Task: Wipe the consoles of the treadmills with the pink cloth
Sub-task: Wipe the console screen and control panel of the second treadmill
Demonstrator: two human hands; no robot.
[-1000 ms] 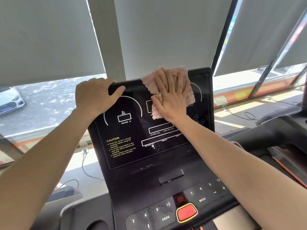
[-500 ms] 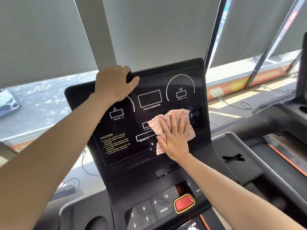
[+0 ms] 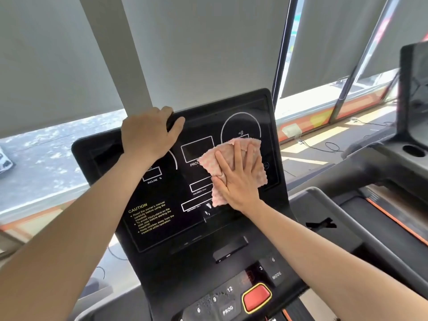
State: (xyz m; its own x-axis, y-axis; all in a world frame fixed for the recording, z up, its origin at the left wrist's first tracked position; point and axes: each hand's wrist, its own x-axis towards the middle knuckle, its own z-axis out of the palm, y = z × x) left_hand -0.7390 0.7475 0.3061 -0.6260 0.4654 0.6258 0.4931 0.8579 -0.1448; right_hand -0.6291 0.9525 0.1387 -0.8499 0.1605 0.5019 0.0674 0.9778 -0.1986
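Note:
A black treadmill console [image 3: 162, 218] with white outlines and a yellow CAUTION text fills the middle of the view. My left hand [image 3: 148, 133] grips its top edge, fingers curled over the rim and thumb on the front. The pink cloth [image 3: 222, 156] lies flat on the right half of the screen, below the round speed dial. My right hand [image 3: 238, 179] presses the cloth against the screen with straight, spread fingers. Part of the cloth is hidden under the palm.
Below the screen sit a button panel [image 3: 227, 309] and a red stop button [image 3: 256, 297]. A second treadmill [image 3: 414, 103] with a cup holder [image 3: 413, 151] stands to the right. Grey roller blinds [image 3: 208, 47] hang behind, with cables [image 3: 324, 144] on the floor.
My right hand slid the pink cloth from the screen's top centre down, then up and right toward the speed dial. My left hand shifted right along the top edge.

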